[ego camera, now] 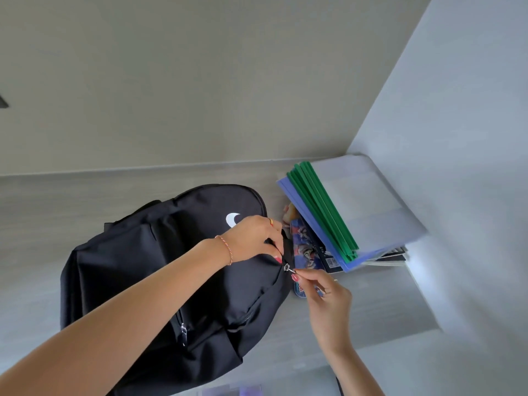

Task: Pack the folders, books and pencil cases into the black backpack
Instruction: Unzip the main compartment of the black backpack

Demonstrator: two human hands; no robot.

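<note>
Backpack (160, 281) in black lies flat on a pale grey wooden table (43, 224), and it takes the left and middle part of it. The table stands in a corner: a plain beige wall (200, 81) is behind it and a white wall (471, 110) is on the right side.

I count one backpack, with a small white mark (233, 220) on its front. Just beside its right edge there is one pile of folders (351, 212); the green spines (323, 210) are several, but I cannot count them exactly, and a blue folder (311, 221) lies under them. Under this pile some books (394, 257) show only their edges. One colourful pencil case (307, 252) lies between the backpack and the pile, partly covered by the folders.

The backpack's main zipper looks closed along the part I can see, so what is inside I cannot tell. A second zipper pull (183, 332) hangs on the front pocket.

The left hand (254, 238) presses on the backpack's right edge, with its fingers curled and gripping the fabric next to the zipper. The right hand (323, 292) pinches the small metal zipper pull (288, 268) between thumb and finger, with the other fingers folded narrow.
</note>
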